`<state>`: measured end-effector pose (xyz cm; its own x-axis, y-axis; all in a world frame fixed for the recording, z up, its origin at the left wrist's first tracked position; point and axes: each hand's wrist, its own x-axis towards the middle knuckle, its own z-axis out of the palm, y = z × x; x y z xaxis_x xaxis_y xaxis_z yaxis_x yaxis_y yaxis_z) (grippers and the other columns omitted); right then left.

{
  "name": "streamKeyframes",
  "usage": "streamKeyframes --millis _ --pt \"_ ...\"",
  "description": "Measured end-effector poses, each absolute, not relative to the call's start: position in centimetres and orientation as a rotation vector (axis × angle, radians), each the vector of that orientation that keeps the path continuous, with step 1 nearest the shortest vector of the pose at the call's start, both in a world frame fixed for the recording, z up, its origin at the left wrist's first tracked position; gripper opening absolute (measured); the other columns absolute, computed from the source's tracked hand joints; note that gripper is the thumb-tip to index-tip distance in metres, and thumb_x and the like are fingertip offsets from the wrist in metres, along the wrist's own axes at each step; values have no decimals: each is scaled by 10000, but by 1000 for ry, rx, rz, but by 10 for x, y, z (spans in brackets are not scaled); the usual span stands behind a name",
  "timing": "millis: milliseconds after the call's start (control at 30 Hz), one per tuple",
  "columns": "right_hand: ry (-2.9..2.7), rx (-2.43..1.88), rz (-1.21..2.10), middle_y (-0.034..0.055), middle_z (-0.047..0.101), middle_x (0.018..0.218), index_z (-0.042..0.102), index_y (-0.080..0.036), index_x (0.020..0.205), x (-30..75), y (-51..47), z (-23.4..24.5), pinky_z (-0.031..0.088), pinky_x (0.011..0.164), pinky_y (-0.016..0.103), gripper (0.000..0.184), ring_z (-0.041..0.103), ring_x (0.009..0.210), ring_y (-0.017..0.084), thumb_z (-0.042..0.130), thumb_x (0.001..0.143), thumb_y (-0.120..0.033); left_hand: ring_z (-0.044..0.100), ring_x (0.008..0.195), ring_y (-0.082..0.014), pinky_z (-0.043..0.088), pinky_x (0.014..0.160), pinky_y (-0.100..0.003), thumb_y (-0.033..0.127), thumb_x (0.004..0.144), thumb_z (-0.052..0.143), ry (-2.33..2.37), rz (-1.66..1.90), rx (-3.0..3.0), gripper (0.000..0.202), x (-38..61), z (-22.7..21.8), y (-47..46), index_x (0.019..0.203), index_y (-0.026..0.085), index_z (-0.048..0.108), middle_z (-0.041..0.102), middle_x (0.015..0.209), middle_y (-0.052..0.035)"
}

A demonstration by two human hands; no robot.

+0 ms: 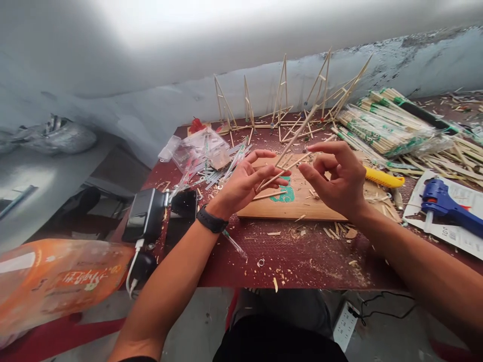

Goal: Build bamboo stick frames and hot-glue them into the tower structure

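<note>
My left hand (251, 178), with a black band at the wrist, holds thin wooden chopsticks (297, 137) between its fingers. One rises steeply up and to the right; another (281, 173) slants more gently toward my right hand. My right hand (335, 176) is beside their far ends, its thumb and index finger apart and curved. A small dark speck shows at the thumb tip, too small to name. Under both hands lies a wooden board (249, 210) with a green print. Another stick (268, 195) rests on it below my left fingers.
Several stick frames (281, 90) stand along the wall. Bundled chopsticks (388, 125), a yellow-handled tool (383, 177) and a blue glue gun (445, 201) lie right. Plastic wrappers (204, 151), a black box (145, 213) and an orange bag (68, 281) are left. Shavings litter the red table (234, 271).
</note>
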<state>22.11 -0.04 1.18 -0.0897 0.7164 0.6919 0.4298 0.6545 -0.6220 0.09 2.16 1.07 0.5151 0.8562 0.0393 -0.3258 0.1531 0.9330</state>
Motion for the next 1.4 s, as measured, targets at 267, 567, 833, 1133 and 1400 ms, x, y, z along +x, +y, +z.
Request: streamKeyframes --millis 267,567,833,1133,1400 --pt "-1857 -939 332 -130 357 531 664 -241 1118 221 5 6 286 504 306 208 271 456 97 706 998 -405 841 821 -183 647 833 -320 551 811 938 624 944 1287 576 4 2 23 1124 261 551 810 844 35" --pt "-1878 -1004 288 -113 391 531 686 -241 1025 220 5 2 343 545 311 133 293 468 101 712 995 -368 848 843 -201 661 851 -345 590 804 932 648 951 1304 594 5 -1 24 1128 269 552 812 883 25" --pt "-1865 -987 286 -103 423 551 713 -239 1039 222 5 0 350 551 306 134 337 480 101 736 1001 -366 850 832 -194 676 844 -330 559 800 949 633 953 1264 600 8 0 21 1118 254 542 840 914 11" --pt "-1866 -1000 283 -93 433 549 738 -246 1047 222 7 -2 360 552 306 154 345 487 105 728 1006 -394 858 861 -224 686 865 -371 610 763 955 665 945 1266 658 9 -1 21 1121 261 528 841 925 2" --pt "-1840 -998 301 -108 414 538 716 -243 1080 224 10 3 336 521 314 160 322 470 107 719 957 -346 858 882 -210 682 886 -350 573 775 960 659 939 1240 643 8 0 23 1131 250 534 851 959 -11"
